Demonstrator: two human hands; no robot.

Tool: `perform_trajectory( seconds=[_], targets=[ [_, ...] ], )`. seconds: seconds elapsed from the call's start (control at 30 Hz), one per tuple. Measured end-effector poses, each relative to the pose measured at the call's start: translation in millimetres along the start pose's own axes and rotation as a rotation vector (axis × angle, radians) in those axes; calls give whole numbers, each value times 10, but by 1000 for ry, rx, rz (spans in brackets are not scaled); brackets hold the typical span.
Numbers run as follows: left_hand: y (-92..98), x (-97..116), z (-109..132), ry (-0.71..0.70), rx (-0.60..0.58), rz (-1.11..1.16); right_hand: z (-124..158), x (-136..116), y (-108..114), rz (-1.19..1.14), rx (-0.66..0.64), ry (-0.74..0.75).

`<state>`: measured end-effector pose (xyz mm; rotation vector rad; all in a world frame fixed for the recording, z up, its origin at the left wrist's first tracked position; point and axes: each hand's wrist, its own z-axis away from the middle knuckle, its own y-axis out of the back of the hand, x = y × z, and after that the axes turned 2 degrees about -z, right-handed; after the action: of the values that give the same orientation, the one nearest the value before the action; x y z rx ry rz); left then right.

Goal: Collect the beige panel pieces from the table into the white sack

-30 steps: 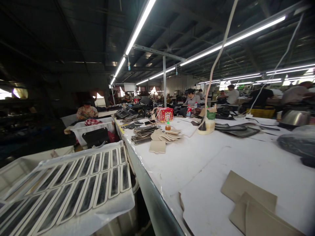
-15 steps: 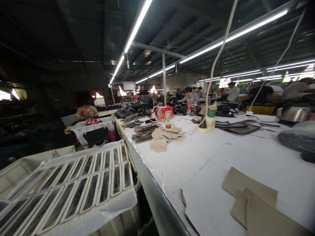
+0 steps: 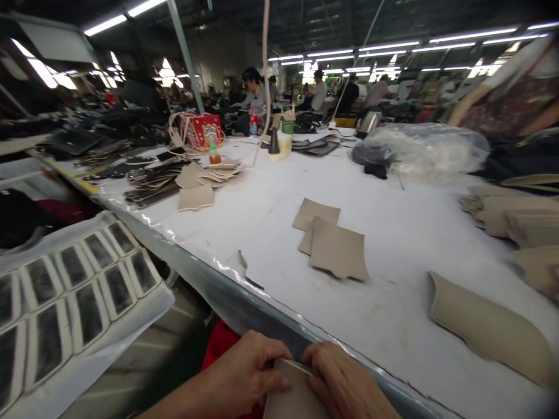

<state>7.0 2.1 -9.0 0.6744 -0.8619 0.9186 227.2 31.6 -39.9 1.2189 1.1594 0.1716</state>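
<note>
Low in the view, at the table's near edge, my left hand (image 3: 251,375) and my right hand (image 3: 338,378) both grip a beige leather-like piece (image 3: 290,396). The left thumb presses on its face while the right fingers curl over its upper edge. Its lower part runs out of the frame. On the white tabletop beyond, several flat beige pieces (image 3: 338,247) lie overlapped. A larger curled beige piece (image 3: 484,326) rests to the right.
Left of the table, a sheet-covered surface (image 3: 126,326) bears rows of dark panels with pale borders. Farther back are stacked pieces (image 3: 157,180), a red patterned bag (image 3: 203,132), a glue bottle (image 3: 213,152) and a clear plastic bag (image 3: 432,151). A person (image 3: 515,87) stands at the right.
My view has swung down and to the right. Both hands, holding the beige piece, have come into sight, as have the curled piece and the stacks on the right.
</note>
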Motion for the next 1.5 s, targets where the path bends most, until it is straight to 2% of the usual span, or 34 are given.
perform_trajectory(
  seconds=[0.2, 0.33, 0.4, 0.6, 0.83, 0.97, 1.1, 1.2, 1.3, 1.5],
  targets=[
    [-56, -46, 11, -43, -49, 11, 89, 19, 16, -89, -94, -45],
    [-62, -72, -2, -12, -56, -1, 97, 11, 34, -98, -49, -36],
    [-57, -80, -10, -24, -49, -16, 64, -24, 79, -113, -50, -51],
    [-34, -95, -20, -68, -4, -73, -23, -154, 241, -196, -158, -162],
    [-83, 80, -66, -61, -43, -162, -51, -230, 328, -246, -240, -241],
    [-127, 183, -88, -93, -51, -198, -41, -271, 429, -281, -217, -293],
    [-121, 203, -89, -150, -51, -295, 41, -201, 473, -399, -188, -389],
    [-110, 224, -96, -160, -59, -335, 71, -139, 472, -422, -167, -370],
    [-108, 237, -112, -186, -56, -375, 33, -129, 490, -374, -206, -326],
    [-90, 157, -102, -195, -69, -394, 15, -81, 539, -357, -232, -304]
  ],
)
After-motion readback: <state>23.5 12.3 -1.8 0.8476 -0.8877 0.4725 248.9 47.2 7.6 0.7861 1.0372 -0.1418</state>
